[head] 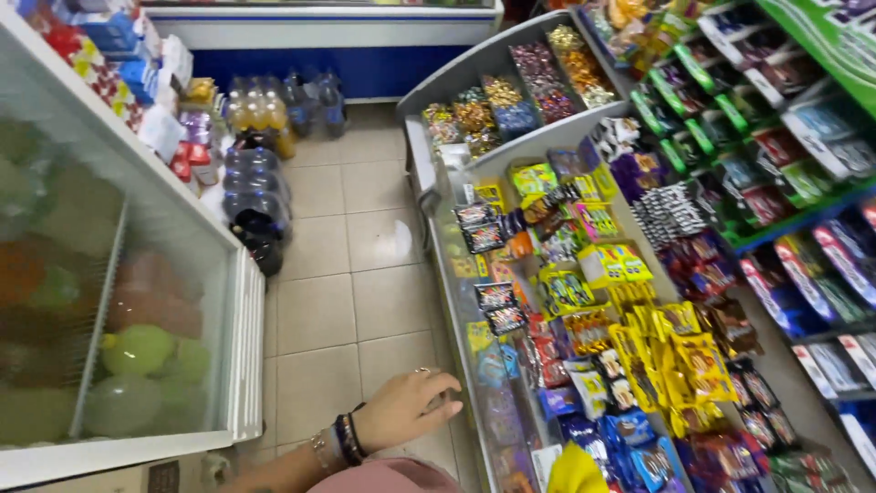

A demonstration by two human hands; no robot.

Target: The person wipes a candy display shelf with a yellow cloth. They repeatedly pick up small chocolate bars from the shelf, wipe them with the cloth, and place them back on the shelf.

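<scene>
My left hand [406, 409] reaches in from the lower left, with dark bracelets on the wrist and a ring on one finger. Its fingertips rest against the grey front edge of the low sweets shelf [453, 301], and it holds nothing. The things nearest to it are small packets behind the shelf's clear front lip [500, 415]. Yellow snack packets [686, 361] and blue wrapped sweets [639, 447] lie further right on the sloped shelf. My right hand is out of view. A yellow object [575, 470] pokes in at the bottom edge, cut off.
A glass-topped chest freezer [182, 228] with frosted contents fills the left. Shrink-wrapped packs of drink bottles [258, 196] stand on the tiled floor [347, 274] beside it. A blue freezer [365, 55] closes the aisle's far end. Green-edged shelves of packets [785, 155] rise at the right.
</scene>
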